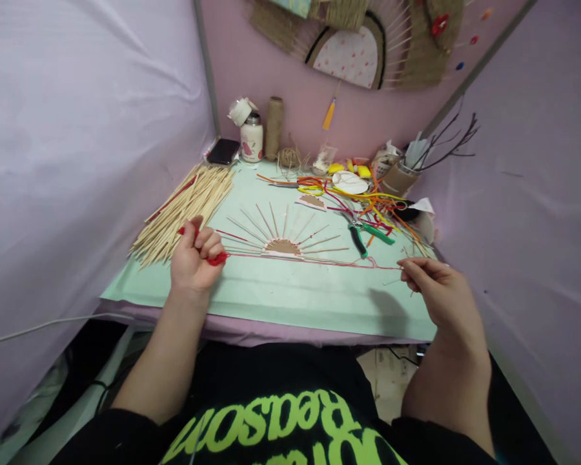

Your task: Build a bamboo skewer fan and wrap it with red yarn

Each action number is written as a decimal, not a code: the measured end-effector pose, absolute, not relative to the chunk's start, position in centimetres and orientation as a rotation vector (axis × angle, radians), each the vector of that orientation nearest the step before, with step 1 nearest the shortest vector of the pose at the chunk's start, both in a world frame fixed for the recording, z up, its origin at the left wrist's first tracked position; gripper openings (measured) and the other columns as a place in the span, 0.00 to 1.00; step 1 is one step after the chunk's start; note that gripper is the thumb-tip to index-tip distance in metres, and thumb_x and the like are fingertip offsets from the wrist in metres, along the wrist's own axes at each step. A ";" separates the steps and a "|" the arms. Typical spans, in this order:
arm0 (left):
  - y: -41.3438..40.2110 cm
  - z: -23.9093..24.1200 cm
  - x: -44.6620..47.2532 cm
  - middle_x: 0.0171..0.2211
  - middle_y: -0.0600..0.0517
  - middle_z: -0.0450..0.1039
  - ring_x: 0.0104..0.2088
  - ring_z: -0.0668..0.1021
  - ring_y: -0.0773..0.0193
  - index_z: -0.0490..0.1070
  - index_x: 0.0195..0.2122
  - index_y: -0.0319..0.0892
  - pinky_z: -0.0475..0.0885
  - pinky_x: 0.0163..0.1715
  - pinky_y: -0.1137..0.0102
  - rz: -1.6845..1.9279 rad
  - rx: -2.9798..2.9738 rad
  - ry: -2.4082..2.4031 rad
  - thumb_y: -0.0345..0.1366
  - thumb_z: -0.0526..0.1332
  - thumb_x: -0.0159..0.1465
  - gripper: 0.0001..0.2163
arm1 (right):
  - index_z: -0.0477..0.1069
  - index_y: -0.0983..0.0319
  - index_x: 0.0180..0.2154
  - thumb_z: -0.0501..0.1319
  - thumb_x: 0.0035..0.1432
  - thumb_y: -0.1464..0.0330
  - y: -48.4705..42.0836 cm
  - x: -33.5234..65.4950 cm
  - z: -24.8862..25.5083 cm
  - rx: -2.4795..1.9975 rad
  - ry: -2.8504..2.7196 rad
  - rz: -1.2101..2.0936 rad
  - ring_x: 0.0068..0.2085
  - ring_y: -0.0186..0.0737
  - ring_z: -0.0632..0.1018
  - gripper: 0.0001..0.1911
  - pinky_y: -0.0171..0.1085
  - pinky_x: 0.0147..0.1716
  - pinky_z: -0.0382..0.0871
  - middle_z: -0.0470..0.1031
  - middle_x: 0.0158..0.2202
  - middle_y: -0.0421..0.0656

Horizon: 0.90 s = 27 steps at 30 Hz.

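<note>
Head view: both hands up over the near part of the counter (pixel 290 294), red thread (pixel 246 256) strung between them, close to straight.

Left grip (pixel 197 258): fingers curled into a fist, palm side showing, red bunch (pixel 217 259) of the thread tucked inside and poking out below the little finger; another red bit shows by the thumb. Sits just in front of the stick pile (pixel 179 213); can't tell if touching.

Right grip (pixel 436 284): thumb and index pinched together on the other end of the thread, no visible gap. Thin short line hanging near those fingertips, too small to tell what.

Thread: leaves the left fist, crosses by the flat near edge of the cardboard half-disc (pixel 281 248), reaches the right pinch. Touching the half-disc or just above, can't tell. Few loose loops in it toward the right, near the pliers (pixel 377 234), one handle black, one green.

Half-disc: on the counter, between the two hands, sticks fanning out from its curved edge, apart from both grips. Smaller cardboard half-disc (pixel 313 201) lies behind it.

Farther back: colored cords (pixel 387 206) in a tangle, white oval (pixel 350 182) on them, dark branches (pixel 450 145) upright behind right. Back left: phone (pixel 223 152), white bottle (pixel 252 141), twine spool (pixel 274 128) standing. Orange tassel (pixel 329 113) hangs on the pink wall.
</note>
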<state>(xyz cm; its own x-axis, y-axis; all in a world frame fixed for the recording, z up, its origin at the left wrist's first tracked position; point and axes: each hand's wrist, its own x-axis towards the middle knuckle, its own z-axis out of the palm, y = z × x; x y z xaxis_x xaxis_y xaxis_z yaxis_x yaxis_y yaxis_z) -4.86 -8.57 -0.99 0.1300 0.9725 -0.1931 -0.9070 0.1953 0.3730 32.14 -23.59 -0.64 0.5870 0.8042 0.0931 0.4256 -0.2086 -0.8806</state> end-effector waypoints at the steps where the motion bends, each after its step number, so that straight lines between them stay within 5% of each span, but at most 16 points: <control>1: -8.4 -1.0 -5.2 0.15 0.61 0.47 0.13 0.53 0.75 0.69 0.31 0.39 0.48 0.12 0.79 1.388 0.183 0.437 0.42 0.45 0.74 0.20 | 0.75 0.61 0.28 0.67 0.49 0.57 -23.6 32.5 -0.6 -1.833 -0.938 0.476 0.23 0.32 0.66 0.14 0.32 0.20 0.59 0.70 0.22 0.40; 16: -8.4 -0.6 -7.6 0.15 0.60 0.49 0.13 0.54 0.75 0.69 0.32 0.41 0.51 0.12 0.78 1.411 0.255 0.441 0.42 0.42 0.74 0.21 | 0.77 0.67 0.40 0.57 0.56 0.63 -25.4 35.1 0.6 -2.416 -0.759 0.052 0.24 0.38 0.66 0.17 0.39 0.27 0.57 0.77 0.32 0.51; 23: -8.4 -0.4 -7.7 0.15 0.60 0.47 0.14 0.53 0.75 0.68 0.31 0.40 0.50 0.12 0.79 1.413 0.243 0.455 0.43 0.43 0.74 0.21 | 0.77 0.65 0.45 0.53 0.60 0.61 -25.3 35.0 0.4 -2.738 -0.890 -0.098 0.38 0.53 0.75 0.21 0.44 0.34 0.60 0.79 0.39 0.58; 27: -9.4 0.2 -6.5 0.16 0.61 0.47 0.13 0.52 0.75 0.69 0.32 0.40 0.47 0.12 0.79 1.373 0.264 0.452 0.43 0.43 0.74 0.20 | 0.76 0.64 0.46 0.55 0.58 0.59 -23.9 31.8 1.2 -2.350 -1.129 -0.158 0.46 0.54 0.76 0.21 0.48 0.44 0.66 0.78 0.44 0.56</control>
